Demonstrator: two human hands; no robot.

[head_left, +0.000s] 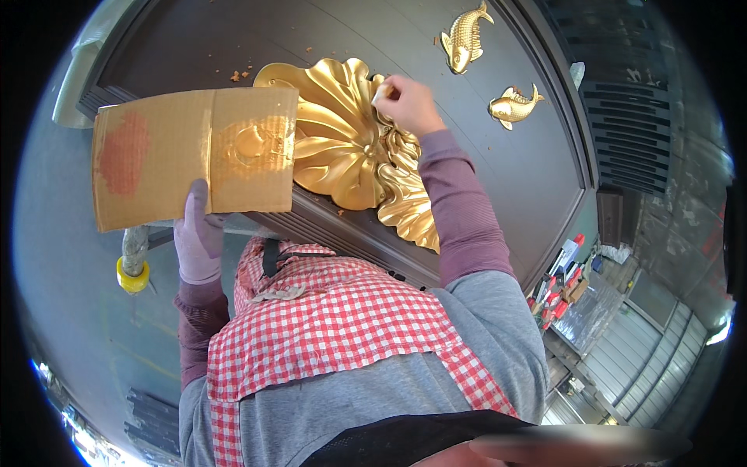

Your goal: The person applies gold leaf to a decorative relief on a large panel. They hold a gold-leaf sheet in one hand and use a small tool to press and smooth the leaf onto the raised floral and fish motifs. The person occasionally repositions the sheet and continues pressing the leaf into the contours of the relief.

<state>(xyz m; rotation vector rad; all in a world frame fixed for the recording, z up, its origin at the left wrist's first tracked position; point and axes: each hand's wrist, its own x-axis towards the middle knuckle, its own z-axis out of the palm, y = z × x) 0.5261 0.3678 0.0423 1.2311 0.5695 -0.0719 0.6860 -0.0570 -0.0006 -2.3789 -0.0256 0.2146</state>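
Lying flat, a dark door panel (194, 47) bears a gold lotus-leaf relief (342, 148), which is dabbed by the right hand (408, 105), pinched on a small applicator (381, 93). A paint-smeared cardboard palette (194, 156) is gripped by the gloved left hand (198, 241) beside the relief. Light, even strokes are judged best.

One head-worn fisheye view, looking steeply down the person's own chest, close over the dark panel (233, 47); forearms enter from the lower edge, floor curving off left and right.
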